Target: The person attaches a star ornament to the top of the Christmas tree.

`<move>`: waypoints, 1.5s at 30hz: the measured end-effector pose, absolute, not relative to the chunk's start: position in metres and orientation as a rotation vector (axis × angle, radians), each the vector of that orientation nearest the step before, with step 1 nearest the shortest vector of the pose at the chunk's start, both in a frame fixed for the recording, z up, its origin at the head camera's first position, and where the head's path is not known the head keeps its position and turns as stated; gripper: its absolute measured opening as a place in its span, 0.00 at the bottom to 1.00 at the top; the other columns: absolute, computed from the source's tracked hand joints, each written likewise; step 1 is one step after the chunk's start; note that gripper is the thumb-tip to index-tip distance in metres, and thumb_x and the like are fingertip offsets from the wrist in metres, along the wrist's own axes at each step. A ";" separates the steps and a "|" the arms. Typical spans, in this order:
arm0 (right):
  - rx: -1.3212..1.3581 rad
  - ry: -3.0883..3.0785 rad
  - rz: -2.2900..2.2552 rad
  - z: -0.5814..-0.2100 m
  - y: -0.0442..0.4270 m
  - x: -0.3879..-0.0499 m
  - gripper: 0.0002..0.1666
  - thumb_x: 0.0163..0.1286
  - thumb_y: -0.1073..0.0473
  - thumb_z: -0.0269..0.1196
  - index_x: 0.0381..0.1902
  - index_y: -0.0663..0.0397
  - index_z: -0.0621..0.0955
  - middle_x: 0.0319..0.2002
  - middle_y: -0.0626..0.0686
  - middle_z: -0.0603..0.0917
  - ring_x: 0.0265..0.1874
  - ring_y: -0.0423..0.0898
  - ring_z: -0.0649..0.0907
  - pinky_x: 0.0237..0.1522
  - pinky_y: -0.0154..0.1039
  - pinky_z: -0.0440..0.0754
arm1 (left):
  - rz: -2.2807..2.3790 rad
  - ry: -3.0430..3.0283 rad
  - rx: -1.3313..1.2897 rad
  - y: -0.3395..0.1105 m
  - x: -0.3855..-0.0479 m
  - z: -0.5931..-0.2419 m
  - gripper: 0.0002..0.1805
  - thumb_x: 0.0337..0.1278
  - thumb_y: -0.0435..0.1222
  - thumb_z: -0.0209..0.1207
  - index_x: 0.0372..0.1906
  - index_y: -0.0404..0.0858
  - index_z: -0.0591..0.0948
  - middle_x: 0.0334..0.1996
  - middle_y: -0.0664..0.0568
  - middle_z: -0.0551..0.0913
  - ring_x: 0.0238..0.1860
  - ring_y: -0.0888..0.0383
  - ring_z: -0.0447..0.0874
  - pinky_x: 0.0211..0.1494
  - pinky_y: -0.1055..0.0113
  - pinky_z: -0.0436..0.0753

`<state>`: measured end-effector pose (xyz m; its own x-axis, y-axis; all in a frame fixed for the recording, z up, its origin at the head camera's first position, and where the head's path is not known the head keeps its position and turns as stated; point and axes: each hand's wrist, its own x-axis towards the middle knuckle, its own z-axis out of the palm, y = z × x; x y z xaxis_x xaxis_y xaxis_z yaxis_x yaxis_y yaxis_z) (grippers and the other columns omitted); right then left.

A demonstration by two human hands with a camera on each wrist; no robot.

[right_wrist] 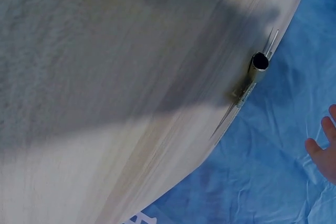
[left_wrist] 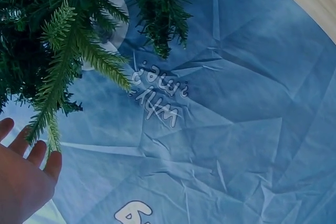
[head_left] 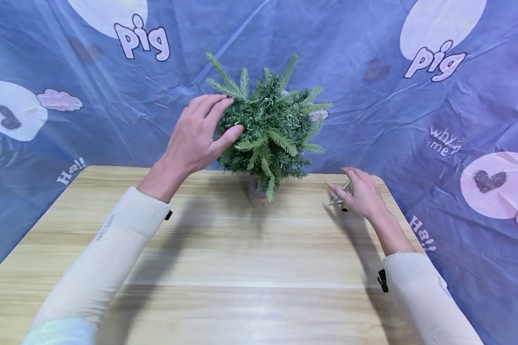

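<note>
Beside the left fingers point(head_left: 218, 109) stands a green tree point(head_left: 273, 125).

A pale table point(head_left: 259, 249) bears a tree point(head_left: 274, 122) and pointed ornament point(right_wrist: 255, 75).

Seeing a green tree point(head_left: 271, 125) at the wooden table point(head_left: 250, 249)'s 12 o'clock; left hand point(head_left: 202, 130) at foliage's 9. Right hand point(head_left: 363, 194) by small pointed piece point(head_left: 344, 207), 2 o'clock.
</note>
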<state>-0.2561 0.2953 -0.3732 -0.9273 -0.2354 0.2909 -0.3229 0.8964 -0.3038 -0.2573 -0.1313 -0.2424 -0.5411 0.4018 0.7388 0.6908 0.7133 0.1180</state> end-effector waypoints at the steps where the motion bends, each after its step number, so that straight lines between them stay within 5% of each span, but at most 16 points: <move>1: 0.424 -2.817 0.520 -0.374 0.296 -0.256 0.40 0.72 0.48 0.65 0.71 0.67 0.68 0.69 0.71 0.68 0.68 0.71 0.65 0.68 0.68 0.60 | -0.522 -2.215 -0.822 -0.130 -0.258 -0.242 0.35 0.70 0.57 0.50 0.69 0.35 0.74 0.67 0.40 0.74 0.71 0.44 0.66 0.74 0.49 0.64; 28: 0.384 -2.907 0.638 -0.388 0.316 -0.262 0.45 0.71 0.45 0.66 0.71 0.73 0.65 0.68 0.77 0.66 0.67 0.76 0.64 0.68 0.69 0.58 | -0.463 -2.416 -0.749 -0.101 -0.267 -0.224 0.40 0.70 0.65 0.46 0.72 0.40 0.72 0.71 0.46 0.71 0.73 0.50 0.62 0.74 0.51 0.62; 45: 0.308 -3.061 0.699 -0.400 0.323 -0.268 0.51 0.72 0.40 0.64 0.74 0.74 0.61 0.70 0.77 0.62 0.69 0.75 0.61 0.70 0.68 0.57 | -0.458 -2.479 -0.706 -0.089 -0.271 -0.214 0.45 0.63 0.69 0.50 0.72 0.41 0.72 0.73 0.49 0.69 0.77 0.54 0.57 0.79 0.55 0.51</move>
<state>-0.2682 0.3235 -0.4001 -0.9809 -0.1921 0.0308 -0.1864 0.8827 -0.4313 -0.2710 -0.0891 -0.2136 -0.7304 0.3890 0.5614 0.5641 0.8070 0.1746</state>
